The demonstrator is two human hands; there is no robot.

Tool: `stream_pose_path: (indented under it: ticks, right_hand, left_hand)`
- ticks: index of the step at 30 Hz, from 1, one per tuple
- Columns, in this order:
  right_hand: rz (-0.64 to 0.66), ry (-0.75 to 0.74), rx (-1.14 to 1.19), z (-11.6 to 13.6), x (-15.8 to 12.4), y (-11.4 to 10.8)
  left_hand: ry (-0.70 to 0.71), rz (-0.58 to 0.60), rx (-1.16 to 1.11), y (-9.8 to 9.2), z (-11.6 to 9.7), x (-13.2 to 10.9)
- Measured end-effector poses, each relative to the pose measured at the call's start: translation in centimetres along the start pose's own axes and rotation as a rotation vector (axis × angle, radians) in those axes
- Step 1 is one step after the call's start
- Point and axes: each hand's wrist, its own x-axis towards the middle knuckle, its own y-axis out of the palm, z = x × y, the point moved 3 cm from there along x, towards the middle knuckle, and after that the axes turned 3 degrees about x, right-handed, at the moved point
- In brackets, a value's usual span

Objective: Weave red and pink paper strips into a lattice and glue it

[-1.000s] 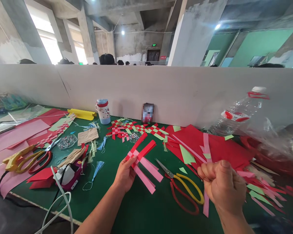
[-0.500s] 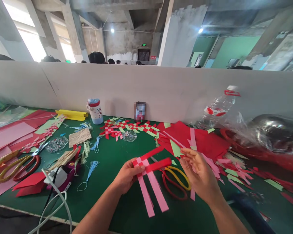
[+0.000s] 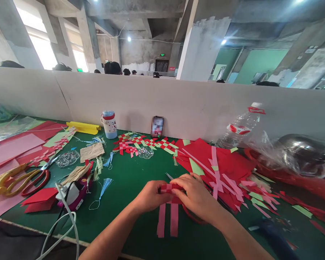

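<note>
My left hand (image 3: 152, 196) pinches the left side of a small woven piece of red and pink paper strips (image 3: 174, 220). From the other side, my right hand (image 3: 193, 196) closes its fingers on the same piece and hides much of its red part. Two pairs of pink strip ends hang down toward me. Beneath my right hand lies a pair of scissors (image 3: 169, 176); its blade tip and part of a red handle show, the rest is covered.
Finished red-green woven pieces (image 3: 162, 143), a bead dish (image 3: 146, 152) and a phone (image 3: 157, 126) are ahead. Red sheets (image 3: 233, 164) and scraps lie right, near a bottle (image 3: 239, 126). Tassels (image 3: 103, 189), scissors (image 3: 38, 180), a glue gun (image 3: 5, 179) and cables (image 3: 74, 227) lie left.
My right hand has moved left from beside the woven piece onto it. The piece has turned so its pink strips hang straight down, and the scissors are now mostly covered.
</note>
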Motion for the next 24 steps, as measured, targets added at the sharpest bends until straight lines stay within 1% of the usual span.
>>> stream_pose_path:
  ticks: [7, 14, 20, 24]
  right_hand:
    - [-0.014, -0.021, 0.035, 0.0, 1.3, -0.3]
    - [0.048, -0.010, 0.062, -0.8, 2.7, 0.2]
    - [0.099, -0.017, 0.086, -0.3, 3.8, 0.4]
    - [0.117, -0.032, 0.103, 0.1, 4.6, 0.6]
  left_hand:
    - [0.034, 0.038, 0.044, -1.2, -0.1, 1.1]
    - [0.030, 0.057, -0.022, -2.3, 0.8, 1.6]
    - [0.004, 0.011, -0.110, -2.7, 1.3, 1.4]
    - [-0.035, -0.075, -0.178, -2.9, 1.5, 1.4]
